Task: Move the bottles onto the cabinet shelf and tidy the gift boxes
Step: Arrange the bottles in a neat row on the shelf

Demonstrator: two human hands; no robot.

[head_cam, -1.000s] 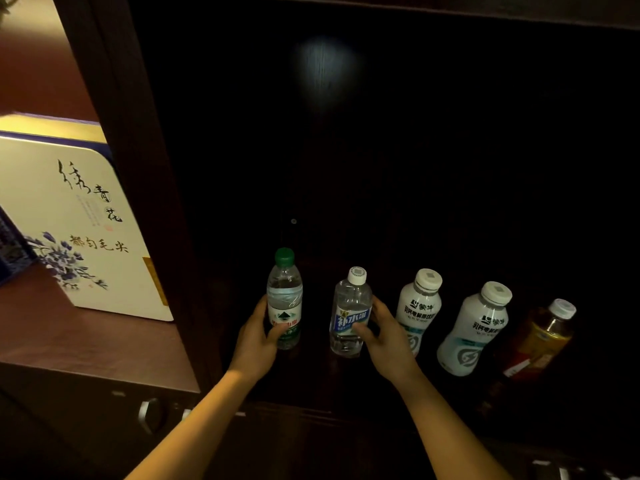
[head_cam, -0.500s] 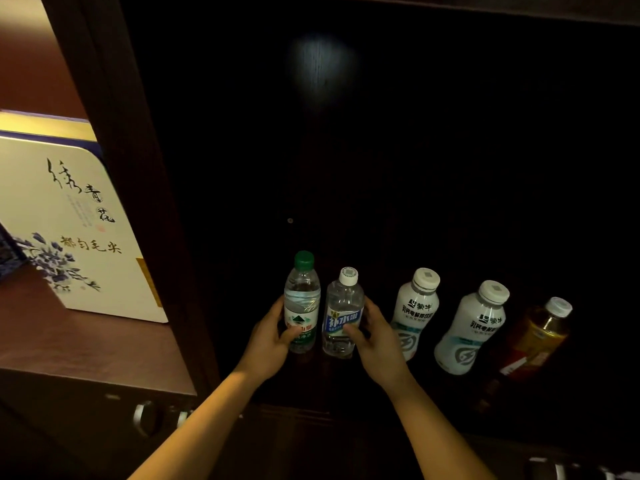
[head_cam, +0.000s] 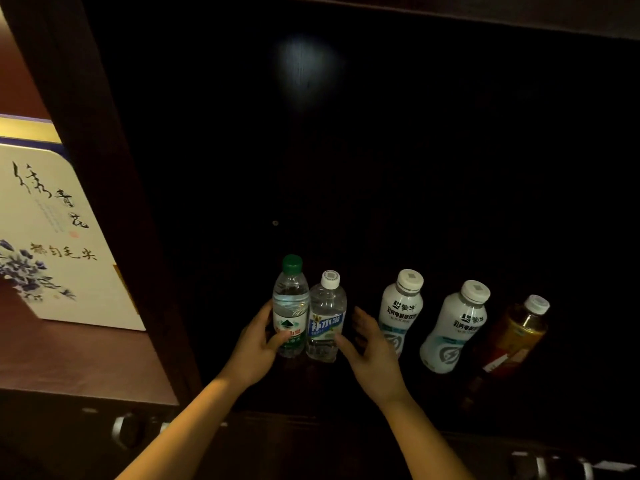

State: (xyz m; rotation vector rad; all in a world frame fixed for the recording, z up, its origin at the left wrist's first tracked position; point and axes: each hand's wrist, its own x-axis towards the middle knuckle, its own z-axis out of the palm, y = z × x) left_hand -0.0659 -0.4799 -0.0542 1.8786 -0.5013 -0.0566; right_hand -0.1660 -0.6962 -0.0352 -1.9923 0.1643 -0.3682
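Observation:
Five bottles stand in a row on the dark cabinet shelf (head_cam: 242, 382). My left hand (head_cam: 258, 344) grips the green-capped water bottle (head_cam: 291, 303), thumb across its label. Touching it on the right is the blue-labelled clear bottle (head_cam: 325, 320). My right hand (head_cam: 372, 355) sits just right of that bottle, thumb against its lower part, fingers spread clear of it. Further right stand two white drink bottles (head_cam: 401, 310) (head_cam: 455, 327) and an amber tea bottle (head_cam: 516, 337). A cream gift box (head_cam: 55, 237) with blue flowers leans in the left compartment.
A dark wooden divider (head_cam: 100, 174) separates the bottle compartment from the gift box's reddish shelf (head_cam: 69, 362). The back of the bottle compartment is very dark. Metal drawer handles (head_cam: 121, 429) (head_cam: 542, 469) show below the shelf's front edge.
The green-capped and blue-labelled bottles have been pushed together and now touch. My right hand's fingers have come off the blue-labelled bottle.

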